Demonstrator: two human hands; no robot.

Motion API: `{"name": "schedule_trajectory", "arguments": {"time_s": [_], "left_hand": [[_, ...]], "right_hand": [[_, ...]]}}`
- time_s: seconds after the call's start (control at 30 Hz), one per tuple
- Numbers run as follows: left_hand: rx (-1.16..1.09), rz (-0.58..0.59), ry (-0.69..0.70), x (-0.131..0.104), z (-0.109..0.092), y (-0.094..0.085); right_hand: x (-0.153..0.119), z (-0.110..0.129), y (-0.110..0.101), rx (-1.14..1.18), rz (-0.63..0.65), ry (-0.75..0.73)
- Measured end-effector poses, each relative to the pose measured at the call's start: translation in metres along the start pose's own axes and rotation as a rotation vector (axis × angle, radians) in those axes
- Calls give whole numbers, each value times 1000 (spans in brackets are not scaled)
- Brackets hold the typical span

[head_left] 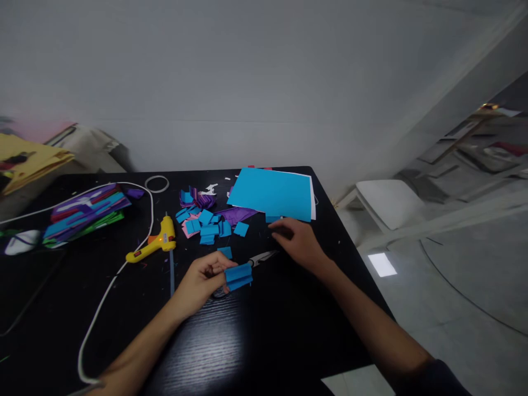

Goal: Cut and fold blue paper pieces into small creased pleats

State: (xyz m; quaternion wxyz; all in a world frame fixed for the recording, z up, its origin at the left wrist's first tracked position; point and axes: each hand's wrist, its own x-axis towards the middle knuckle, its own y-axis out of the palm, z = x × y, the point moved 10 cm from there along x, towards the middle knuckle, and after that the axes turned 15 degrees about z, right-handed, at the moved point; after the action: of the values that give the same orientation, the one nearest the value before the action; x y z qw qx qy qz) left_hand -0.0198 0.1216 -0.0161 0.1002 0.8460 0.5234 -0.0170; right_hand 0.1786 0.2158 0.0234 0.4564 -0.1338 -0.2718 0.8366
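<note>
Between the thumb and fingers of my left hand is a folded blue paper piece with creases across it. Scissors lie on the black table just behind that piece, their handles partly hidden by my left hand. My right hand is over the table at the near edge of a large blue paper sheet. Its thumb and forefinger are curved and apart, with nothing visible between them. Several small blue paper squares lie beyond my left hand, some folded, among pink and purple paper.
A yellow glue gun lies left of the squares, its white cord looping over the table. A stack of coloured paper and a white mouse are farther left. A white stool stands beyond the right edge.
</note>
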Motion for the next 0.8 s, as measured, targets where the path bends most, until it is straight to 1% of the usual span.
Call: {"name": "schedule_trajectory", "arguments": {"time_s": [0.07, 0.17, 0.27, 0.37, 0.47, 0.53, 0.6, 0.7, 0.73, 0.8], "left_hand": [[7, -1, 10, 0, -1, 0], [13, 1, 19, 0, -2, 0], [9, -10, 12, 0, 0, -2], [6, -29, 1, 0, 1, -5], [-2, -32, 4, -1, 0, -4], [-9, -27, 8, -1, 0, -3], [-12, -41, 17, -1, -1, -5], [-5, -94, 39, -3, -4, -10], [-2, -109, 44, -3, -5, -12], [1, -128, 44, -3, -7, -13]], "right_hand": [[12, 0, -10, -240, 1, -21], [31, -10, -6, -447, 97, -2], [42, -25, 3, -553, 171, 48], [43, -33, 10, -578, 196, 73], [37, -30, 13, -555, 202, 73], [30, -20, 15, -518, 197, 39], [20, -8, 12, -446, 130, 16], [1, 9, 9, -253, 5, -25], [-4, 13, 10, -166, -18, -41], [-12, 11, 17, 66, -43, -35]]}}
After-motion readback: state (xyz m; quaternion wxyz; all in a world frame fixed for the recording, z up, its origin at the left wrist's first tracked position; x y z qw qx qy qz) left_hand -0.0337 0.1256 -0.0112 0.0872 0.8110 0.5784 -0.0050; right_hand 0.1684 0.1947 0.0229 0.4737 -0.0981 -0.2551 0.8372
